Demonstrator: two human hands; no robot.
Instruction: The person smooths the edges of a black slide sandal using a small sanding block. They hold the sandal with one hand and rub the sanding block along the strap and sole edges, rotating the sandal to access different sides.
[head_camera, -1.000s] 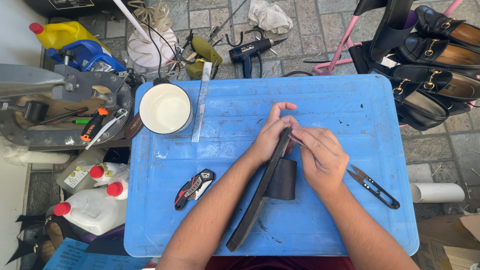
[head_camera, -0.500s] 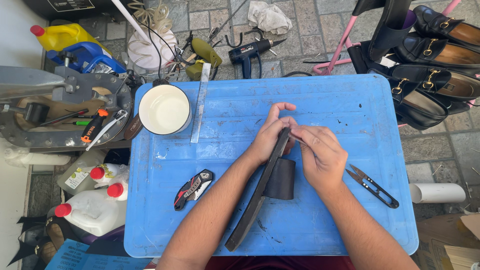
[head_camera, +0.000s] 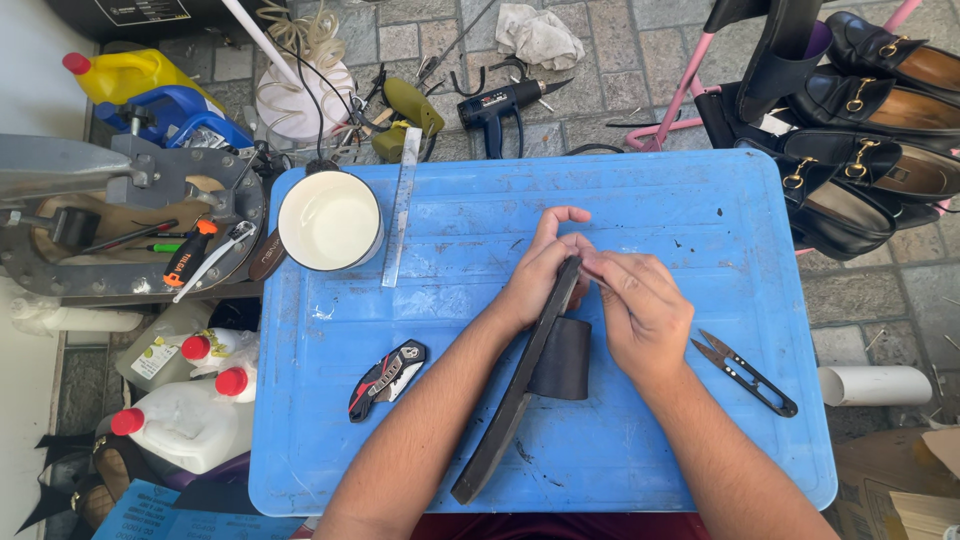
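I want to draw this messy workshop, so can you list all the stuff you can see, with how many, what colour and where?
Table: one, blue, centre.
Long strip: one, black, held on edge over the table.
Short black piece: one, under the strip.
Bowl: one, white, table's far left corner.
Ruler: one, clear, beside the bowl.
Folding knife: one, black and red, table's left.
Snips: one, black, table's right.
Heat gun: one, black, on the floor beyond the table.
Shoes: several, black, far right.
Jugs: two, white with red caps, floor left.
Left hand: on the strip's top.
Right hand: pinching the strip's top.
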